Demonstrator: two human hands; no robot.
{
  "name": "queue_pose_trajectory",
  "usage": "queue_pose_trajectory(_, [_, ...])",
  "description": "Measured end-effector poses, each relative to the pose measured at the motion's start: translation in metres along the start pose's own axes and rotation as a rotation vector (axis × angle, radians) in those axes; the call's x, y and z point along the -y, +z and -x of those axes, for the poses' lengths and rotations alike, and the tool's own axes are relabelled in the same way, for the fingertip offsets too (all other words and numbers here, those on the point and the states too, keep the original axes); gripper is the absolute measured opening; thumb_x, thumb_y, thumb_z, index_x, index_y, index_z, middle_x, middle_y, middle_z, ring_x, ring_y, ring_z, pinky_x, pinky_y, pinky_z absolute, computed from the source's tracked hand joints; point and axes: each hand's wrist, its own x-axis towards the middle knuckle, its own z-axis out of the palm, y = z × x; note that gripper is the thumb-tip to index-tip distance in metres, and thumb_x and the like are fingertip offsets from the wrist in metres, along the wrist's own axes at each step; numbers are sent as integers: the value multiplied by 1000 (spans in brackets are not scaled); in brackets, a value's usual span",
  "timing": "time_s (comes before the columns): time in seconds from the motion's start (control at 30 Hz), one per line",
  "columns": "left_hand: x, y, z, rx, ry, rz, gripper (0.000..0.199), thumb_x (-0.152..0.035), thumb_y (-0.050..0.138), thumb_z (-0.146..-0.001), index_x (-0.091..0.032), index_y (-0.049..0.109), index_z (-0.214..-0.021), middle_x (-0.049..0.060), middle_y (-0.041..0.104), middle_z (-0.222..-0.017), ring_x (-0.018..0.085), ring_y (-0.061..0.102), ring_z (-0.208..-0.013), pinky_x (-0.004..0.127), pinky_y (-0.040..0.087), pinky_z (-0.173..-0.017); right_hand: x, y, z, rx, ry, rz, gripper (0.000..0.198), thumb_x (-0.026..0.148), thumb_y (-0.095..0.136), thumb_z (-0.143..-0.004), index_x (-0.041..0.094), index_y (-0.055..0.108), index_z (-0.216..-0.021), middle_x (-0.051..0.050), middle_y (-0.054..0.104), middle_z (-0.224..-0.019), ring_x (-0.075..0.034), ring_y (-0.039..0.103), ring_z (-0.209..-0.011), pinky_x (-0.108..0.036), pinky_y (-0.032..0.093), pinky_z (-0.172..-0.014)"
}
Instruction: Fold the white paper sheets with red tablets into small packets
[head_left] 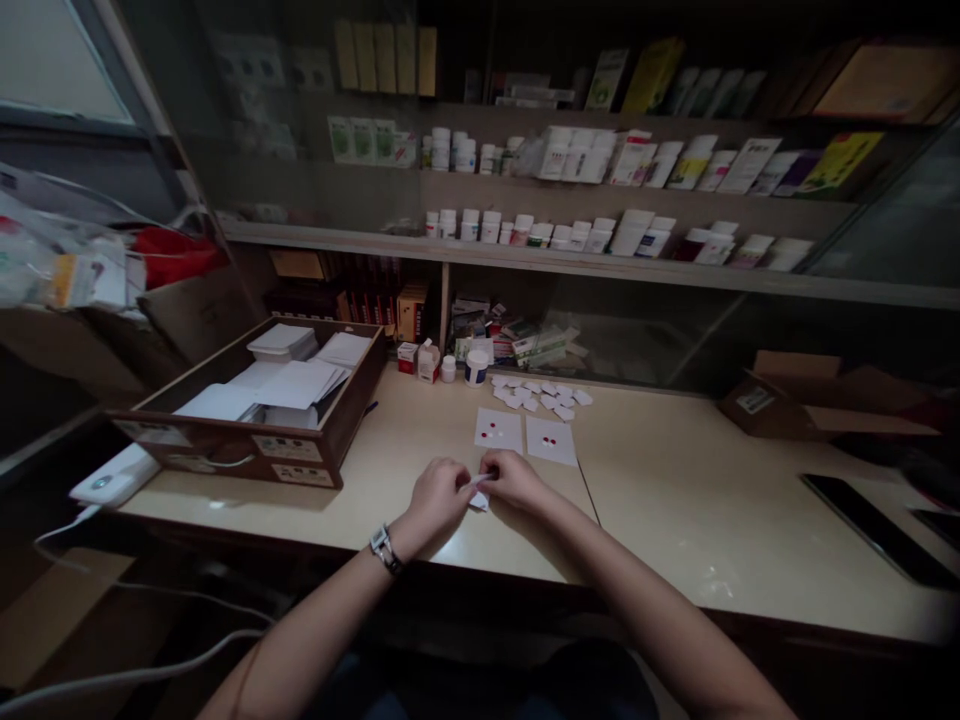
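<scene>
Close to the table's front edge, my left hand (441, 492) and my right hand (513, 476) meet with closed fingers on a small piece of folded white paper (478, 498). A watch with a metal band is on my left wrist. Just beyond my hands lie two square white paper sheets, the left sheet (496, 420) and the right sheet (559, 455), each carrying a few red and white pills. Behind them spreads a loose group of small folded white paper packets (529, 392).
A wooden drawer (334, 440) with stacks of white paper stands left. Small boxes and white bottles (475, 368) line the back, below shelves of medicine bottles. An open cardboard box (795, 405) and a black phone (874, 525) lie right.
</scene>
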Motion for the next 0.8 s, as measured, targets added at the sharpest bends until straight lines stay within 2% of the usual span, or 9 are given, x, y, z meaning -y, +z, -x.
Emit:
queue_pose_trajectory(0.1, [-1,-1,6,-11,1,-45,13,-26,61,-78,-17,67,-72,7,63,-81,22,56,-85,32,43,-76,3,-5,10,-8,-65,24,2,14,64,-68,16,64,-69,0,62,-71,-14,54,-68,-22,36,-61])
queue_pose_trajectory(0.3, [-3,4,8,-20,47,-77,12,-15,55,-79,-18,65,-73,5,62,-80,20,55,-84,30,43,-76,8,-10,19,-12,-306,105,10,22,63,-76,19,68,-84,-4,65,-81,-19,55,-83,-28,40,-76])
queue_pose_trajectory(0.43, [-4,2,8,1,41,-119,12,-16,53,-81,-18,64,-75,5,61,-81,20,55,-84,32,44,-77,8,-4,20,5,-368,240,14,21,55,-83,19,69,-81,-6,65,-79,-20,54,-81,-30,40,-74])
queue_pose_trajectory(0.53, [-4,-1,15,-4,72,-150,12,-17,52,-84,-18,63,-82,6,61,-86,21,54,-88,33,46,-79,6,0,22,-5,-401,293,18,19,52,-84,19,69,-80,-7,65,-81,-20,53,-81,-30,39,-72])
queue_pose_trajectory(0.67, [-6,0,38,-14,218,-214,22,-17,42,-89,-18,62,-98,9,60,-98,22,54,-93,34,47,-79,7,2,26,-33,-431,337,21,18,49,-85,19,69,-78,-7,65,-78,-19,52,-79,-29,38,-69])
queue_pose_trajectory(0.8, [-8,10,57,20,313,-283,29,-26,47,-89,-15,56,-114,14,58,-115,27,52,-105,46,44,-91,10,3,29,-37,-458,397,23,19,48,-86,17,68,-75,-8,63,-73,-19,52,-74,-29,37,-66])
